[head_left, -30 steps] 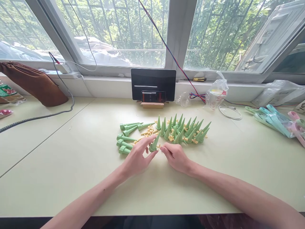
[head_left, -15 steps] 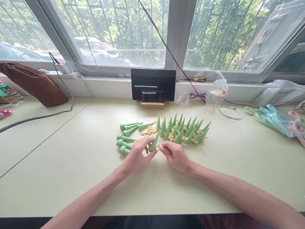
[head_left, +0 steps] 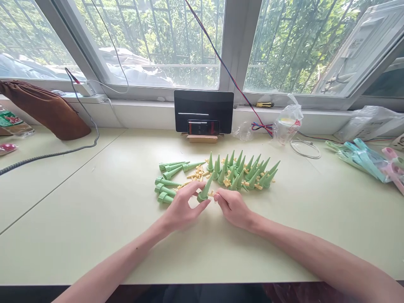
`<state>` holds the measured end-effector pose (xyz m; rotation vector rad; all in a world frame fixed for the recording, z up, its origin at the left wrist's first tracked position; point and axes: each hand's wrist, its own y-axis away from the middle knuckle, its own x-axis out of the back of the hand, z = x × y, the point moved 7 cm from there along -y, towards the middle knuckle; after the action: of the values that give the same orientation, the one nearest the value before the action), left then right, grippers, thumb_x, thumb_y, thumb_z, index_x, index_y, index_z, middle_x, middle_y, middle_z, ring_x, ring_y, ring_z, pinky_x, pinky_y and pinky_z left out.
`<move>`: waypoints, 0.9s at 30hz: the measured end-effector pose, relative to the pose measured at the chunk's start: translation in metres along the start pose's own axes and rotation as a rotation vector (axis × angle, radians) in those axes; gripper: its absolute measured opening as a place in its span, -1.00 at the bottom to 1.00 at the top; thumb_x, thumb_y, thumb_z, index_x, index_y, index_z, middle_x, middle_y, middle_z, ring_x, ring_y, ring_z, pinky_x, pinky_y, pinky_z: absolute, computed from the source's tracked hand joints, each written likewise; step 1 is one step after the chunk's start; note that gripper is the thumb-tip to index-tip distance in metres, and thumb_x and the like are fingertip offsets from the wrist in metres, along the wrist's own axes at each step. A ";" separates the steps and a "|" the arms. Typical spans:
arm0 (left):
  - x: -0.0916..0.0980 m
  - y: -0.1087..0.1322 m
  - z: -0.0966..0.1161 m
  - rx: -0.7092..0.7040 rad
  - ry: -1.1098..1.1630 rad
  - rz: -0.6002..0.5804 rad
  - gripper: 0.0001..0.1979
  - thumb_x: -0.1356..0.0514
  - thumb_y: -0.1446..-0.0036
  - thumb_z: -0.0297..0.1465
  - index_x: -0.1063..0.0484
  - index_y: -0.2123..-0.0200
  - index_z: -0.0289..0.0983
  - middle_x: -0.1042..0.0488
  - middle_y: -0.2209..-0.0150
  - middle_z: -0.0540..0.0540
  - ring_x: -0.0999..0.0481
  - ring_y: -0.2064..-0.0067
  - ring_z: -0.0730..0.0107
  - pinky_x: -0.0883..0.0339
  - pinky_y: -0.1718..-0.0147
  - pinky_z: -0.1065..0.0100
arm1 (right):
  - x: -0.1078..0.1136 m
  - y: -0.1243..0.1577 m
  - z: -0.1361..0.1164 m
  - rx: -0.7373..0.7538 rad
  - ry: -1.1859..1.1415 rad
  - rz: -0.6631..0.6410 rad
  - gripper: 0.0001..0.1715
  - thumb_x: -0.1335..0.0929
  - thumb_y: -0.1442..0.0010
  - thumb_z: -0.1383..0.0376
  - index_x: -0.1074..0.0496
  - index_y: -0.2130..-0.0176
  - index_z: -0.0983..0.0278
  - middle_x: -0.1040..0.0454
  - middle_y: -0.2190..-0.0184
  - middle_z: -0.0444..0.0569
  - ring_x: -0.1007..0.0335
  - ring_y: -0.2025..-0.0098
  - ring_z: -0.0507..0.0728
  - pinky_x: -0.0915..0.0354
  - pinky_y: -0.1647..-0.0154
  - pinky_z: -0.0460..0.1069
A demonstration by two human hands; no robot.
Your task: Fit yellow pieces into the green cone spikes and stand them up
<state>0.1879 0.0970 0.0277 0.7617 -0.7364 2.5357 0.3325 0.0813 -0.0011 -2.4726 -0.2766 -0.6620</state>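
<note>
My left hand (head_left: 186, 206) holds one green spike (head_left: 206, 189) point-up, my right hand (head_left: 234, 209) pinching its yellow fitting (head_left: 211, 193); seemingly fitted spikes (head_left: 253, 181) stand right, loose spikes (head_left: 167, 182) and loose fittings (head_left: 199, 171) left, apparently undone.

Head-worn view looks down over the table (head_left: 78, 214); faces windows (head_left: 148, 38).

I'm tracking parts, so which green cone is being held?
The cone in the left hand, tip up, with a yellow piece by its base. Only it is gripped; the lying cones and standing cones are not.
</note>
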 end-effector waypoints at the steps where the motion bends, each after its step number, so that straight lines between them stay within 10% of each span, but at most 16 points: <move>1: -0.001 0.000 -0.001 0.035 0.065 -0.025 -0.75 -0.22 -0.24 -0.36 -0.41 0.01 -0.20 -0.49 0.15 -0.08 -0.48 0.18 0.34 -0.46 0.14 0.26 | 0.000 0.000 0.000 -0.007 -0.009 -0.003 -0.60 -0.12 -0.46 0.23 -0.16 0.43 0.23 -0.15 0.56 -0.21 -0.02 0.54 -0.01 -0.02 0.49 -0.09; 9: -0.012 -0.002 -0.014 0.283 0.545 -0.118 -0.81 -0.26 -0.22 -0.28 -0.46 0.20 -0.28 -0.47 0.23 -0.08 -0.51 0.26 0.35 -0.54 0.38 0.36 | 0.001 -0.001 -0.001 -0.038 -0.054 0.019 -0.74 -0.23 -0.42 0.22 -0.35 0.30 0.25 -0.29 0.53 -0.19 -0.14 0.54 -0.01 -0.12 0.49 -0.10; 27: -0.015 -0.003 -0.011 0.397 0.718 -0.170 -0.79 -0.30 -0.19 -0.27 -0.49 0.26 -0.32 -0.45 0.34 -0.07 -0.47 0.33 0.42 -0.48 0.35 0.38 | 0.002 0.003 -0.006 0.094 0.019 0.087 -0.87 -0.26 -0.42 0.32 -0.39 0.18 0.23 -0.45 0.34 -0.08 -0.30 0.43 0.01 -0.23 0.41 -0.09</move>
<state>0.1972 0.1029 0.0118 -0.0212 0.0668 2.5475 0.3331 0.0755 0.0032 -2.3726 -0.1876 -0.6212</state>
